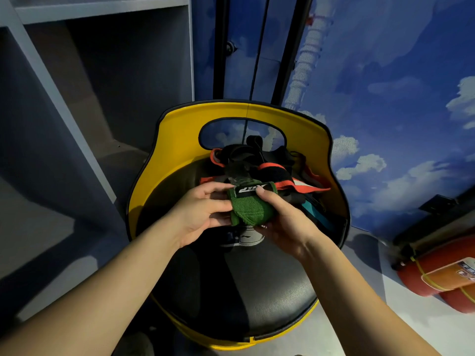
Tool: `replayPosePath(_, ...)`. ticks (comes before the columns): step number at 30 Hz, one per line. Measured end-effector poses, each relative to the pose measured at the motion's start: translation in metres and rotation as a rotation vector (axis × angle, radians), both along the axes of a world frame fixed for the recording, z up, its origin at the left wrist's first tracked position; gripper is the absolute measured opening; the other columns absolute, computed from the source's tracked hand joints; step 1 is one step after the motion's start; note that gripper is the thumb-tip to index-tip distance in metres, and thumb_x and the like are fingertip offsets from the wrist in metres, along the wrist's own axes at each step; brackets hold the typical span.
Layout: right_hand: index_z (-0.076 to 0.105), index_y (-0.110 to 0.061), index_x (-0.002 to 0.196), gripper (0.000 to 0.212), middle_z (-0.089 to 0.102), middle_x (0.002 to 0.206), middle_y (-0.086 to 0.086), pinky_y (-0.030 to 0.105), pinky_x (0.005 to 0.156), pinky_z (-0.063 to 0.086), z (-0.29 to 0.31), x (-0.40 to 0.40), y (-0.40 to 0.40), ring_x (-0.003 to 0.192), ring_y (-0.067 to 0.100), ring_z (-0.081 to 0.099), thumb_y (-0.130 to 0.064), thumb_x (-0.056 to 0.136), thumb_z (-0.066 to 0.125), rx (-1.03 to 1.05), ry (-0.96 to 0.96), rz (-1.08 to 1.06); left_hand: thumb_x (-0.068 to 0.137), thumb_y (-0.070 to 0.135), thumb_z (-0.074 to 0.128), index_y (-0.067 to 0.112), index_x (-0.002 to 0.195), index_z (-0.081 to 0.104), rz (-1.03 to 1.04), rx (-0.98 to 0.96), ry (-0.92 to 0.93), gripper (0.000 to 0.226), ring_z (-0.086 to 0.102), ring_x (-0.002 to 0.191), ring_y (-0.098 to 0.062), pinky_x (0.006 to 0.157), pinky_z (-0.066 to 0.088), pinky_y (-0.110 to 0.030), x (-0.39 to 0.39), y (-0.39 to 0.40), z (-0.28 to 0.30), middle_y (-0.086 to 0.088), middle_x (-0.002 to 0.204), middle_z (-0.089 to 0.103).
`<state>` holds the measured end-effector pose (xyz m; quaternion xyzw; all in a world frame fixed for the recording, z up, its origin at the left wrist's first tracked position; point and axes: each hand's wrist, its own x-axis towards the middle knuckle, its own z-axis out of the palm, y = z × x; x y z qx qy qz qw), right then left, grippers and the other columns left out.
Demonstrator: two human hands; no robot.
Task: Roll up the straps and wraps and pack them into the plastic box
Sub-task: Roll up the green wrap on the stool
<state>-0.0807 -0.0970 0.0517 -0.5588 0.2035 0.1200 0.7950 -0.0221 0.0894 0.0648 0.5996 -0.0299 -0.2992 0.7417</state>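
Against a sky-painted wall, a yellow-backed chair carries tangled straps; both hands' fingers, left hand and right hand, grip a rolled green wrap, its label unreadable.

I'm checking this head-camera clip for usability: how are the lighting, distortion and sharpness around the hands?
Head view: dim, bluish light; wide-angle bending curves the shelf edges and yellow chair back; both hands, left and right, and the green wrap are fairly sharp; the strap pile behind sinks into shadow.

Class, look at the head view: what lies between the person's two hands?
The rolled green wrap, gripped by the left hand and the right hand, shown in the head view.
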Motion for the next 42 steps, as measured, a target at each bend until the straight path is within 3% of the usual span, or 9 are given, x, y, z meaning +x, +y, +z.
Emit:
replayPosePath(7, 0.071, -0.002, 0.116, 0.044, 0.072, 0.118, 0.018, 0.045, 0.106, 0.046, -0.005, -0.002, 0.005, 0.121, 0.036, 0.062, -0.027, 0.080, 0.074, 0.053, -0.133, -0.172, 0.083, 0.004, 0.065, 0.010, 0.120, 0.066, -0.046, -0.109, 0.043, 0.037, 0.066, 0.113, -0.034, 0.094, 0.055, -0.058, -0.002, 0.002, 0.005, -0.017, 0.122, 0.068)
replayPosePath(13, 0.063, -0.005, 0.130, 0.070, 0.069, 0.126, 0.014, 0.049, 0.114, 0.041, -0.006, -0.001, 0.001, 0.122, 0.028, 0.063, -0.036, 0.073, 0.086, -0.002, -0.112, -0.063, 0.082, 0.002, 0.073, 0.012, 0.119, 0.065, 0.017, -0.023, -0.055, 0.038, 0.069, 0.111, -0.032, 0.095, 0.056, -0.051, -0.001, 0.000, -0.006, -0.016, 0.119, 0.067)
replayPosePath(16, 0.065, -0.007, 0.130, 0.054, 0.065, 0.131, 0.018, 0.051, 0.114, 0.040, -0.004, 0.000, -0.006, 0.126, 0.033, 0.059, -0.036, 0.085, 0.074, 0.028, -0.148, -0.012, 0.084, -0.001, 0.074, 0.016, 0.113, 0.067, -0.028, 0.029, -0.088, 0.034, 0.071, 0.107, -0.029, 0.093, 0.058, -0.045, 0.001, 0.005, -0.009, -0.014, 0.113, 0.071)
replayPosePath(21, 0.072, -0.012, 0.117, 0.025, 0.075, 0.111, 0.008, 0.040, 0.099, 0.054, 0.005, 0.001, -0.009, 0.108, 0.024, 0.070, -0.023, 0.094, 0.068, -0.117, -0.163, -0.207, 0.083, -0.001, 0.076, 0.018, 0.112, 0.067, -0.126, 0.117, -0.099, 0.036, 0.073, 0.104, -0.023, 0.079, 0.059, -0.032, -0.004, 0.006, -0.013, -0.008, 0.115, 0.072)
replayPosePath(25, 0.075, -0.015, 0.099, 0.013, 0.067, 0.072, -0.008, 0.017, 0.058, 0.048, 0.004, 0.002, -0.009, 0.067, 0.008, 0.062, -0.026, 0.094, 0.069, -0.369, -0.208, -0.288, 0.084, -0.001, 0.076, 0.016, 0.114, 0.067, -0.189, 0.166, -0.091, 0.037, 0.074, 0.101, -0.020, 0.077, 0.059, -0.030, -0.007, 0.004, -0.015, -0.005, 0.113, 0.074)
replayPosePath(30, 0.077, -0.016, 0.086, 0.009, 0.075, 0.084, 0.002, 0.029, 0.075, 0.056, 0.009, 0.000, -0.008, 0.081, 0.012, 0.070, -0.023, 0.091, 0.074, -0.411, -0.276, -0.339, 0.084, 0.000, 0.077, 0.019, 0.111, 0.066, -0.208, 0.216, -0.083, 0.035, 0.073, 0.102, -0.024, 0.082, 0.061, -0.039, -0.008, 0.003, -0.020, -0.005, 0.113, 0.074)
replayPosePath(35, 0.067, -0.024, 0.070, 0.030, 0.055, 0.061, -0.002, 0.024, 0.056, 0.034, 0.021, -0.002, -0.004, 0.053, 0.009, 0.045, -0.015, 0.098, 0.061, -0.253, -0.256, -0.238, 0.082, 0.003, 0.080, 0.025, 0.119, 0.055, -0.128, 0.246, -0.069, 0.050, 0.069, 0.107, -0.024, 0.083, 0.062, -0.045, -0.004, 0.001, -0.023, -0.003, 0.120, 0.066)
replayPosePath(38, 0.072, -0.023, 0.084, 0.027, 0.073, 0.083, 0.004, 0.023, 0.060, 0.038, 0.029, -0.001, -0.006, 0.060, 0.009, 0.050, -0.011, 0.097, 0.051, -0.113, -0.199, -0.163, 0.081, 0.006, 0.082, 0.034, 0.130, 0.050, -0.073, 0.258, -0.089, 0.064, 0.064, 0.111, -0.020, 0.083, 0.062, -0.046, -0.002, 0.001, -0.023, 0.004, 0.122, 0.059)
replayPosePath(42, 0.071, -0.011, 0.091, 0.031, 0.076, 0.098, 0.014, 0.027, 0.067, 0.041, 0.032, -0.001, -0.011, 0.069, 0.013, 0.057, -0.032, 0.093, 0.049, -0.019, -0.099, -0.099, 0.083, 0.006, 0.081, 0.030, 0.120, 0.064, 0.001, 0.268, -0.128, 0.047, 0.069, 0.105, -0.022, 0.083, 0.062, -0.050, 0.000, 0.000, -0.024, 0.005, 0.121, 0.063)
